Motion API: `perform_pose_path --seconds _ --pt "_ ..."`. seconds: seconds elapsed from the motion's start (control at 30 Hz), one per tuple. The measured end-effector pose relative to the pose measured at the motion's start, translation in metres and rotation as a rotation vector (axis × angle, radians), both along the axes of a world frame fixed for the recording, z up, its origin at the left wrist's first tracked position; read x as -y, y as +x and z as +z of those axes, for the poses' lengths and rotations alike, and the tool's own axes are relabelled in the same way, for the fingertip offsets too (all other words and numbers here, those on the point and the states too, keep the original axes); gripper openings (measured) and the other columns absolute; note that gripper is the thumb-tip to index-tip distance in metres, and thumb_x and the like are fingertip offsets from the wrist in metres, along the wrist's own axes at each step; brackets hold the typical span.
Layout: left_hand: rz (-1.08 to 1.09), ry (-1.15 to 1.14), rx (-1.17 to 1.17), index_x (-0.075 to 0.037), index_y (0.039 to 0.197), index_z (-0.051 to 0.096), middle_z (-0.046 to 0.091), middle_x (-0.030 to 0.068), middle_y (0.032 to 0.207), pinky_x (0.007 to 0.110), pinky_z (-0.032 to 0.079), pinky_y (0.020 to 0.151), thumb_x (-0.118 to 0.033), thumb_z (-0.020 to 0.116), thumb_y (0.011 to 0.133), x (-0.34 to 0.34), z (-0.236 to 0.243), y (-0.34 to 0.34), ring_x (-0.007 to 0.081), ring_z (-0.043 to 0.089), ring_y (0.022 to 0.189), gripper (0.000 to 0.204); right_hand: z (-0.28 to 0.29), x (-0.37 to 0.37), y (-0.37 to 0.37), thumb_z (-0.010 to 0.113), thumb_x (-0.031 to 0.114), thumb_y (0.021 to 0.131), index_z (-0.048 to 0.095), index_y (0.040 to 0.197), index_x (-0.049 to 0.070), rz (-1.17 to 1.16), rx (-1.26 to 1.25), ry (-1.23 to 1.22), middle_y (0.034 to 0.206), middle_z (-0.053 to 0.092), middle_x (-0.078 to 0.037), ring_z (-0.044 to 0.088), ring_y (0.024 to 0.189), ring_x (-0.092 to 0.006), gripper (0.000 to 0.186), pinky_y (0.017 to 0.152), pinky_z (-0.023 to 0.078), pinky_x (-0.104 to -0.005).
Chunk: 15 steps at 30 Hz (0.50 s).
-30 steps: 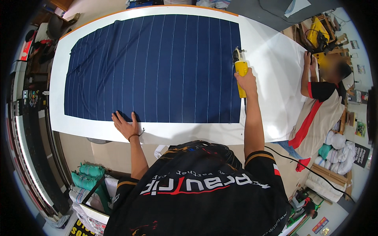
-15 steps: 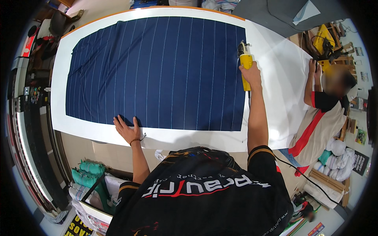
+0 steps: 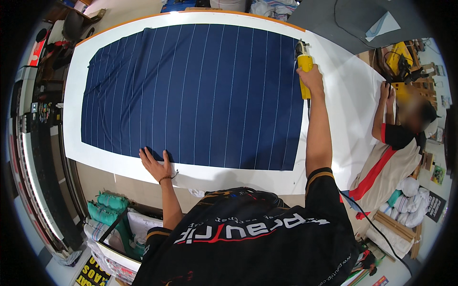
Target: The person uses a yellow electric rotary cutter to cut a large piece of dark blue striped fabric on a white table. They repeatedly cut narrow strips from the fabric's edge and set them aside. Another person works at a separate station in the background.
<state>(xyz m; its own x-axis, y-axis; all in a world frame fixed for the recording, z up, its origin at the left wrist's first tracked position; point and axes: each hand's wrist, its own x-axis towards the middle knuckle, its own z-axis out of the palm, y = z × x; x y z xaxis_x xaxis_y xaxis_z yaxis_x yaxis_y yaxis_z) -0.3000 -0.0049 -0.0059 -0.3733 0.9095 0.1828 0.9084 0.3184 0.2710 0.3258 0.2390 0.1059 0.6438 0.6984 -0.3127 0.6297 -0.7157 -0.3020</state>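
A large navy cloth with thin pale stripes (image 3: 214, 102) lies spread on a white-topped table (image 3: 346, 105), with wrinkles in its left part. My right hand (image 3: 312, 78) is wrapped round the yellow body of a handheld electric cloth cutter (image 3: 305, 63). The cutter's metal head is at the cloth's right edge, close to the far right corner. Its blade is too small to make out. My left hand (image 3: 156, 164) rests with fingers spread on the cloth's near edge, left of the middle, palm partly over the white top.
A dark power cord (image 3: 377, 229) runs from the cutter side past my right arm. At the table's right end a co-worker (image 3: 398, 143) leans with both hands on its edge. A grey surface (image 3: 341, 24) adjoins at the far right. Green bundles (image 3: 107, 209) stand at the lower left.
My right hand has pushed the cutter farther away along the cloth's right edge, nearer the far corner. My left hand keeps its place on the near edge. The whole view has shifted slightly.
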Motion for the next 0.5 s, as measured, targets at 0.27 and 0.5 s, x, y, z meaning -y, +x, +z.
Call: perform_pose_path --seconds 0.27,0.5 --pt "-0.017 0.004 -0.01 -0.005 0.164 0.042 0.032 0.0202 0.173 0.058 0.026 0.131 -0.052 0.07 0.098 0.0 0.003 0.001 0.0429 0.029 0.16 0.086 0.001 -0.034 0.01 0.077 0.054 0.087 0.05 0.149 0.005 0.013 0.038 -0.006 0.137 0.069 -0.023 0.07 0.125 -0.0403 0.083 0.105 0.056 -0.052" --pt "-0.008 -0.001 0.005 -0.004 0.164 0.042 0.032 0.0205 0.174 0.058 0.027 0.13 -0.052 0.07 0.098 0.0 0.003 0.002 0.0435 0.029 0.16 0.086 -0.008 -0.056 0.025 0.077 0.054 0.086 0.049 0.149 0.003 0.028 0.01 0.012 0.138 0.069 -0.025 0.069 0.126 -0.0412 0.085 0.106 0.056 -0.0523"
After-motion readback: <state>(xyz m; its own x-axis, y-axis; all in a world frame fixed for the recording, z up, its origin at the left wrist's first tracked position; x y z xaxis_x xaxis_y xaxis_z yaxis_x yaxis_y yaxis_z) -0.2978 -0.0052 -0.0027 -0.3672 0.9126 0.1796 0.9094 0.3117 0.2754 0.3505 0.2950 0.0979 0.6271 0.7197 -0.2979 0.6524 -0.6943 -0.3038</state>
